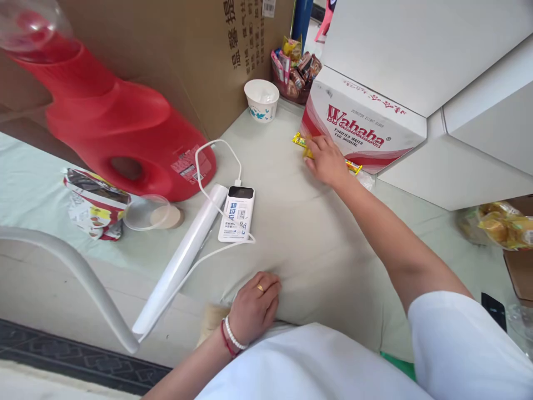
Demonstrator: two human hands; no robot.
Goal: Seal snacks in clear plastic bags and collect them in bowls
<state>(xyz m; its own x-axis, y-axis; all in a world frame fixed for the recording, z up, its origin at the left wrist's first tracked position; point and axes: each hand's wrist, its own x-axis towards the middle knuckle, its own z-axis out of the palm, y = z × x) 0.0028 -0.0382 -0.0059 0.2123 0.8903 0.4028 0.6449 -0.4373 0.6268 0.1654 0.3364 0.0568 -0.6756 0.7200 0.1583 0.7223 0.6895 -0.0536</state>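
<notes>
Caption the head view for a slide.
Right hand reaches a yellow snack packet beside the Wahaha box; left hand rests on the cloth-covered table.

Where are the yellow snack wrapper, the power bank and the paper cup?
yellow snack wrapper (298,139): head view, on its left end, clear of the right hand.
power bank (236,215): head view, on its white labelled face.
paper cup (261,92): head view, on its inner wall.
</notes>
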